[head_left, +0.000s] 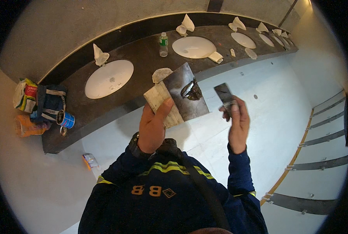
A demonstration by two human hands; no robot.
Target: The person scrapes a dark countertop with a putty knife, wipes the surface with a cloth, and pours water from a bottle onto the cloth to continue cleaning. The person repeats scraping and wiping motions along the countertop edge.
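Note:
My left hand (152,126) grips a pale wooden block (157,97) at the near-left side of a grey, smooth square plate (183,104), thumb on top. A lump of glossy dark paste (191,91) sits on the plate's right part. Off to the right of the plate and apart from it, my right hand (239,125) is closed on a flat, dark scraper (223,93) whose broad end points up and left. The fingers of the right hand are partly hidden behind the scraper.
A dark curved counter (143,64) with white sinks (111,79) and white-wrapped taps (100,55) runs across the far side. On it stand a clear bottle (163,45), a blue can (66,119) and bags (49,100). A packet (90,161) lies below. Dark strips (324,162) line the right.

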